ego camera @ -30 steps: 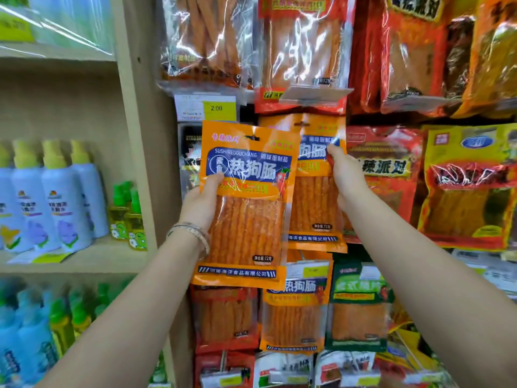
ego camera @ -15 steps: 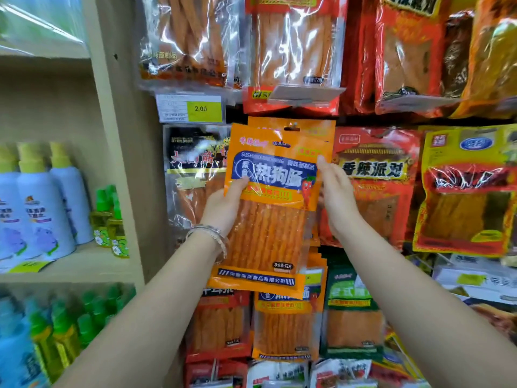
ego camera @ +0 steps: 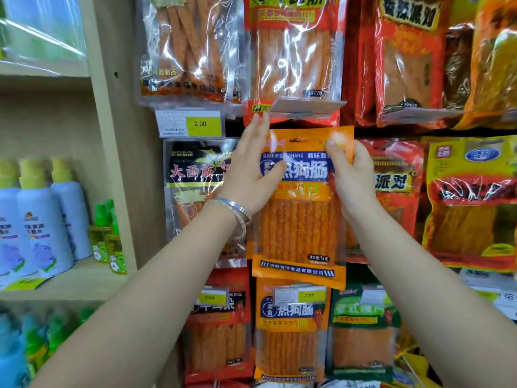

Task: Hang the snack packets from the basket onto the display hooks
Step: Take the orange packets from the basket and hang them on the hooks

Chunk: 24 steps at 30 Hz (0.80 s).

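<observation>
Since half a second back: orange packet [ego camera: 302,208] went up the display, and the left hand [ego camera: 251,175] slid from its mid-edge to its upper left corner.

Packet hung upright against the rack. Its top edge sat just under a grey tag plate [ego camera: 305,107]. Hook was hidden, so I couldn't tell if it was on.

Left hand: fingers straight and pointing up along the packet's left edge, thumb flat on the blue label. A bracelet [ego camera: 237,211] was on that wrist. Right hand [ego camera: 352,175]: pinched the packet's upper right corner, fingers curled.

Around the packet:
- Directly below it: an identical orange packet [ego camera: 291,326].
- Left: a black packet [ego camera: 195,175], partly covered by the left hand.
- Upper left: a yellow 2.00 price label [ego camera: 205,124].
- Right: a red packet [ego camera: 397,180], then a yellow one [ego camera: 472,203].
- Above: clear packets [ego camera: 190,46].

Further left, a pale wooden upright [ego camera: 120,135] divided the rack from a shelf [ego camera: 84,278]. That shelf carried white spray bottles [ego camera: 42,219] and small green bottles [ego camera: 107,236].
</observation>
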Each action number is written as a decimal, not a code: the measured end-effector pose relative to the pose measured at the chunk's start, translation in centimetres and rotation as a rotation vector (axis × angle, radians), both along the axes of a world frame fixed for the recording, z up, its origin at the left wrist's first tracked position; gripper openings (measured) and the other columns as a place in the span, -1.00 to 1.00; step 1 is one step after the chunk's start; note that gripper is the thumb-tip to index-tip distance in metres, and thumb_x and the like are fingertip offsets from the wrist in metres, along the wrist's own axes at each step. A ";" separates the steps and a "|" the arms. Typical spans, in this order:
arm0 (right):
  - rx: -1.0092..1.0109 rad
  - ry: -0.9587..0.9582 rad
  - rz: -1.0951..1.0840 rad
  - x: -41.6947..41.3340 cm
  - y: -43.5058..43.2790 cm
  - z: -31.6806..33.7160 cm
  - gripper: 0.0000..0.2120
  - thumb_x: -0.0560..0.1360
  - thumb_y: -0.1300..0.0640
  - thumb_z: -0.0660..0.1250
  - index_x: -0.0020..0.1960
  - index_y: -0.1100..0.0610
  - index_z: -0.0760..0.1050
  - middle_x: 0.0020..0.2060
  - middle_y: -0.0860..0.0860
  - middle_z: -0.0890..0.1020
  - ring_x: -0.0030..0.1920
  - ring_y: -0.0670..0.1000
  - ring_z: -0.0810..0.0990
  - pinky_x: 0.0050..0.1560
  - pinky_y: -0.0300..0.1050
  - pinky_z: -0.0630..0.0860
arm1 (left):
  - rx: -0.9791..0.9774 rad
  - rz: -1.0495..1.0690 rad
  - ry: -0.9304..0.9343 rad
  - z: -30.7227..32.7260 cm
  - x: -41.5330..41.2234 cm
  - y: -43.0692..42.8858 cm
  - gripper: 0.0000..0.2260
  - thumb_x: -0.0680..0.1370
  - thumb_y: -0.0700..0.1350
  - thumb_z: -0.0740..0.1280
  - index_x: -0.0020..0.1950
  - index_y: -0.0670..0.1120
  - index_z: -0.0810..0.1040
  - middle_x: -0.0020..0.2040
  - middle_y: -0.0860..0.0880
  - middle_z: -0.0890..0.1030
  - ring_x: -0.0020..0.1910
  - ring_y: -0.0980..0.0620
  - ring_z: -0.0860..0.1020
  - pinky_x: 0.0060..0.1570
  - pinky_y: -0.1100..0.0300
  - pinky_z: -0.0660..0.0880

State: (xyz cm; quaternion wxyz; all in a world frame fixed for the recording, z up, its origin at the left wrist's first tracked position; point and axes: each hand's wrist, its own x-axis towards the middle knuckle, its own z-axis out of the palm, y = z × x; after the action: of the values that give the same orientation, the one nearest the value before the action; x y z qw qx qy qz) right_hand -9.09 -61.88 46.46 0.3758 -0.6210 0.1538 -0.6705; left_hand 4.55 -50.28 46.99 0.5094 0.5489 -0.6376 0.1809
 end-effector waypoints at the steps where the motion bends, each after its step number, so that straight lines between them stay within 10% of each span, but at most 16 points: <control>1: 0.002 -0.006 -0.008 0.1 -0.1 0.5 -0.86 0.52 0.03 0.31 -0.21 -0.01 0.52 -0.29 -0.12 0.60 -0.22 -0.12 0.57 -0.13 -0.08 0.49 | -0.007 -0.010 0.010 0.1 -0.1 -0.1 -0.33 0.53 -0.02 0.25 0.54 0.05 -0.05 0.55 0.06 -0.01 0.46 0.26 -0.06 0.37 0.26 -0.08; 7: 0.055 0.099 -0.059 0.7 -1.5 1.0 -0.83 0.49 -0.01 0.33 -0.24 0.02 0.47 -0.21 0.09 0.62 -0.13 0.12 0.60 -0.03 0.13 0.52 | 0.011 -0.046 0.043 -1.3 0.4 -0.8 -0.29 0.52 0.01 0.25 0.52 0.16 -0.12 0.54 0.10 0.03 0.48 0.24 -0.03 0.38 0.20 -0.04; 11: 0.017 0.133 -0.178 0.8 -2.2 -0.1 -0.76 0.51 -0.02 0.33 -0.28 0.02 0.39 -0.35 -0.09 0.48 -0.28 -0.06 0.45 -0.17 -0.06 0.36 | 0.073 -0.031 0.027 -3.3 1.3 -1.5 -0.33 0.53 -0.03 0.27 0.53 0.12 -0.05 0.54 0.08 0.04 0.45 0.28 -0.04 0.40 0.22 -0.03; 16: -0.195 0.206 -0.423 0.4 -2.0 -3.9 -0.49 0.48 0.10 0.38 0.36 0.09 0.28 0.12 -0.03 0.45 0.05 -0.04 0.51 0.06 -0.16 0.47 | 0.150 0.073 -0.048 -7.9 1.9 -1.9 -0.39 0.53 -0.02 0.29 0.52 0.09 0.10 0.54 0.12 -0.13 0.49 0.17 -0.10 0.40 0.17 -0.06; 24: -0.626 0.774 -0.639 1.0 -2.6 -12.6 -0.35 0.45 0.06 0.41 0.47 0.13 0.26 0.50 0.16 0.18 0.49 0.11 0.04 0.33 0.14 0.30 | 0.357 0.295 -0.170 -13.1 2.2 -3.2 -0.21 0.50 0.03 0.27 0.53 -0.01 -0.20 0.43 0.06 -0.44 0.43 0.11 -0.34 0.42 0.01 0.12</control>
State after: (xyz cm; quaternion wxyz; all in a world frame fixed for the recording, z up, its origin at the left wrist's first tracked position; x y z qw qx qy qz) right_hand -8.05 -64.52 33.85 -0.1291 -0.8248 0.2539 -0.4885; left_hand 6.71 -53.47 33.85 0.3172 0.7001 -0.6129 0.1834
